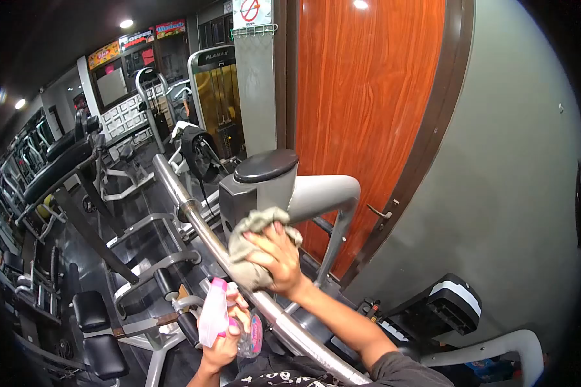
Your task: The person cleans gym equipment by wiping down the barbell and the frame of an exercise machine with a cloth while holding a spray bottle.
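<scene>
My right hand [276,258] is closed around a crumpled grey-beige cloth [255,248]. The cloth lies over or right beside the long metal barbell [216,244], close to the grey machine post with a round black top [265,166]; whether it touches the post I cannot tell. Lower down, my left hand [223,342] grips a spray bottle [214,313] with a pink and white trigger head and a clear body. The bottle is upright, slightly tilted, on the near left side of the bar. My left fingers wrap its neck and trigger.
A reddish wooden door [368,109] with a metal handle stands behind the machine, beside a grey wall [516,161]. Black padded gym benches [91,311] and frames fill the left. A backpack [199,153] hangs farther back. A black-and-white machine part [455,302] is at lower right.
</scene>
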The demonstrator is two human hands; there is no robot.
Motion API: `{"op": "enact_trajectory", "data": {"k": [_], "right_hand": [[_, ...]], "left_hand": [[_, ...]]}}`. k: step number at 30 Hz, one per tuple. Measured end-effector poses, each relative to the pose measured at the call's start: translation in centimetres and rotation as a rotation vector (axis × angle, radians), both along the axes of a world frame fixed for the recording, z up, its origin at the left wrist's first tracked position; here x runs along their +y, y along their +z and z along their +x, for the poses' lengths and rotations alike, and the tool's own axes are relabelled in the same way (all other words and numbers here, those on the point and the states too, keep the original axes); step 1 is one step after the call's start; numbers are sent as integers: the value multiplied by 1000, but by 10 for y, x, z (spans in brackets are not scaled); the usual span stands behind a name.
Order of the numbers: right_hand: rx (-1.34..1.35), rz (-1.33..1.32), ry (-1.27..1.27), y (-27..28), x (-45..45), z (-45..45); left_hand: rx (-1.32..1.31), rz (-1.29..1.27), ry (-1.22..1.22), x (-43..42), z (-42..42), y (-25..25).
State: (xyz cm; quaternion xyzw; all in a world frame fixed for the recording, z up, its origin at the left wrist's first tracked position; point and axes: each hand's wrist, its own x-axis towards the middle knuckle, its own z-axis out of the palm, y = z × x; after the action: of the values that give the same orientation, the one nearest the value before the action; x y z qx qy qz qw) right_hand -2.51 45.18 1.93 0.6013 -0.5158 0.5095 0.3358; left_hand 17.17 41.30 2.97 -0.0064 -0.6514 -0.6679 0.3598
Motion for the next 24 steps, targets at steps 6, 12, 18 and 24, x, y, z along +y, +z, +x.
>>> {"op": "enact_trajectory", "data": {"k": [6, 12, 18, 24], "right_hand": [[-468, 58, 167, -99, 29, -4], [-621, -262, -16, -36, 21, -23], [77, -71, -100, 35, -12, -23], [-147, 34, 40, -87, 17, -18]], "left_hand": [[-36, 78, -106, 7, 4, -7], [-13, 101, -44, 1, -4, -11], [-11, 14, 12, -3, -15, -10], [-68, -21, -2, -5, -22, -5]]}}
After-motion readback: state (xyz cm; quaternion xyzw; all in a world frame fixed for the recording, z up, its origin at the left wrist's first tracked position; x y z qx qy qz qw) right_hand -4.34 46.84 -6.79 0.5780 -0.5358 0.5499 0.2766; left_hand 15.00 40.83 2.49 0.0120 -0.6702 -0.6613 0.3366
